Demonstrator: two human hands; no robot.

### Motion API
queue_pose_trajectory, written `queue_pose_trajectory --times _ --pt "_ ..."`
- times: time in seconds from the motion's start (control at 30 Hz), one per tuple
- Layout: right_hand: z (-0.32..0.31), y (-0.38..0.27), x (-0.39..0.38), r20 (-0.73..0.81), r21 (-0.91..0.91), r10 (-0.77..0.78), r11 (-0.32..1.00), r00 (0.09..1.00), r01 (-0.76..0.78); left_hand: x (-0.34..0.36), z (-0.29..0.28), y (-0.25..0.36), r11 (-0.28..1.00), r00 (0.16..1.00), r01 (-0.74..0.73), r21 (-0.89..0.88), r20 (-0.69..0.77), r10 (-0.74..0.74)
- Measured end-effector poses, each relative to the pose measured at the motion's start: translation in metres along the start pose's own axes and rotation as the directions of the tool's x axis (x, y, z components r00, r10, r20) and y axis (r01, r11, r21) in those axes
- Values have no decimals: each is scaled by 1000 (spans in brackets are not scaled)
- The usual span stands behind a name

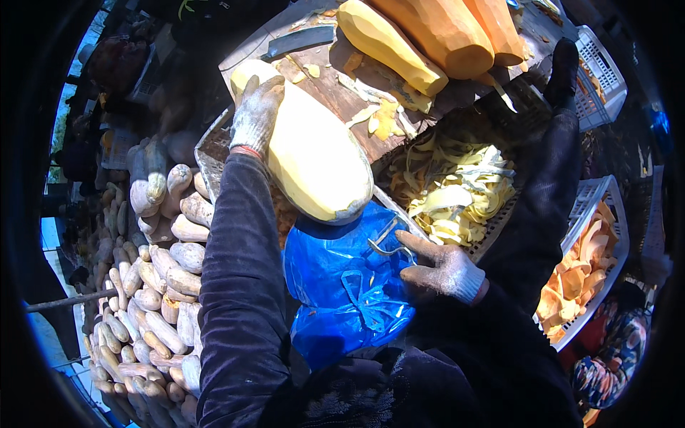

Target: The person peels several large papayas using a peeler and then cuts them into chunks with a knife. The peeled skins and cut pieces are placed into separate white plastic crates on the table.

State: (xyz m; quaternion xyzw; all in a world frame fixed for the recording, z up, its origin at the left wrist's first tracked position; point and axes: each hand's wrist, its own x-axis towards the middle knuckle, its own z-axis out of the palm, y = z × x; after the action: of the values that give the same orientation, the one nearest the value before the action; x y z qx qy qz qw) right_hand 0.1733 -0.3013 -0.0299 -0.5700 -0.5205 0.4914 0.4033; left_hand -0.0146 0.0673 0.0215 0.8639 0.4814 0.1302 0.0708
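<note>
My left hand [255, 113], in a worn white glove, grips the narrow end of a large pale yellow peeled squash [314, 157] that lies tilted over a crate's edge. My right hand [437, 267], also gloved, holds a metal peeler [385, 241] just below the squash's broad end, apart from it. A blue plastic sheet [342, 285] covers my lap beneath both.
A crate [492, 232] of yellow peel strips [457, 189] sits right of the squash. Peeled orange squashes [442, 32] and a knife [300, 41] lie on a wooden board [335, 89] ahead. Unpeeled squashes [160, 278] pile at left. A white crate [598, 200] of orange pieces stands right.
</note>
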Motion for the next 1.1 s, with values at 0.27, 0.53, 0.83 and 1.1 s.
queue_pose_trajectory --times 0.27,0.53,0.83,1.1 --pt "-46 -38 164 138 122 -60 992 989 43 16 25 -18 955 974 -227 193 19 228" --pt "0 -4 12 79 -32 59 998 995 -56 -9 15 -30 975 996 -43 -218 -82 25" --pt "-23 -44 143 81 152 140 977 987 -151 17 41 -64 990 1000 -15 -138 -18 13" --pt "9 -12 2 -23 108 107 989 994 -103 -6 23 -38 962 995 -32 -271 -98 5"
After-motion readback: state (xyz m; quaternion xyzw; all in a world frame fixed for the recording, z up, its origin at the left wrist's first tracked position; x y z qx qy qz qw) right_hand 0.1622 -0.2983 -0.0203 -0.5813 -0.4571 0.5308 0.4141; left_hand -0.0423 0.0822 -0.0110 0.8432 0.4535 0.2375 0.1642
